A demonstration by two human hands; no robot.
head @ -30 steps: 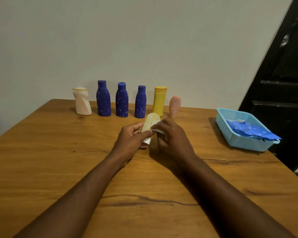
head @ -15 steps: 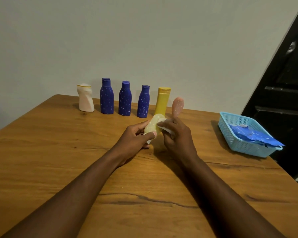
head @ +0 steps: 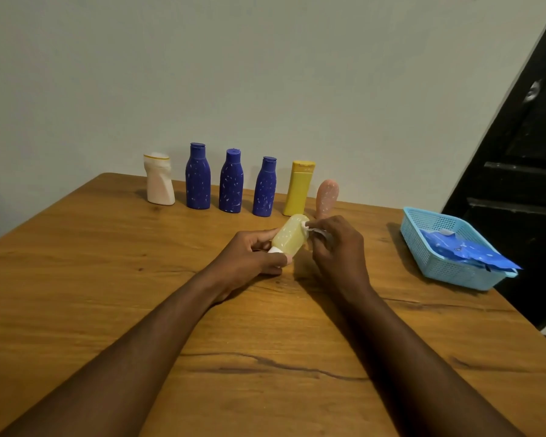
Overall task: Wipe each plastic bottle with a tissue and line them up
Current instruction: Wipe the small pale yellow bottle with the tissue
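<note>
Two hands wipe a pale bottle above the table.

The left hand grips the pale bottle near its white cap, tilted. The right hand pinches a tissue against the bottle's far end. Behind them, six bottles stand in a row near the wall. A basket sits at the right.

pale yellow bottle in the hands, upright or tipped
Tipped: the pale yellow bottle slants, its white cap end low in the left hand, its base raised against the tissue that the right hand pinches.
</note>
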